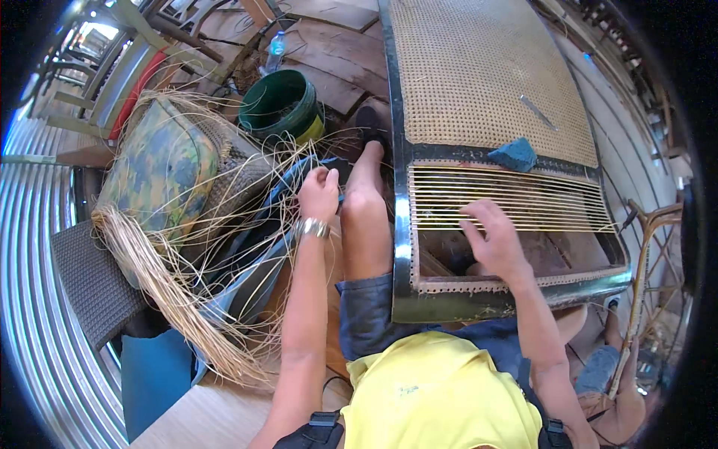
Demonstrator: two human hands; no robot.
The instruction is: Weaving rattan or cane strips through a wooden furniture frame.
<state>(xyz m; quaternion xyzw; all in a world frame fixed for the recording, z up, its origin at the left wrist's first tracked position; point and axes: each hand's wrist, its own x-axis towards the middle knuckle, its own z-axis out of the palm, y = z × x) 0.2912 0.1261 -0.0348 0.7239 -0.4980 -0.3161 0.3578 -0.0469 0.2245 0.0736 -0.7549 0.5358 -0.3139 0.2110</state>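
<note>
My left hand [319, 197], with a metal watch [311, 228] on the wrist, is raised beside my knee among loose cane strands [247, 187]. Its fingers are curled together; what they hold, if anything, I cannot make out. Over the lower opening of a dark wooden frame [402, 224] is my right hand [495, 243], thumb and fingers apart, close to the lowest of several parallel cane strands [516, 196] strung across it. Small holes line the opening's edge. The upper panel of the frame carries finished woven cane [479, 67].
A blue cloth-like piece [513, 155] and a thin metal tool [538, 112] lie on the frame. To the left are a thick cane bundle [172, 299], a camouflage-patterned cushion [161, 168], a green bucket [278, 105] and a plastic bottle [277, 49]. Another person's leg [598, 370] shows lower right.
</note>
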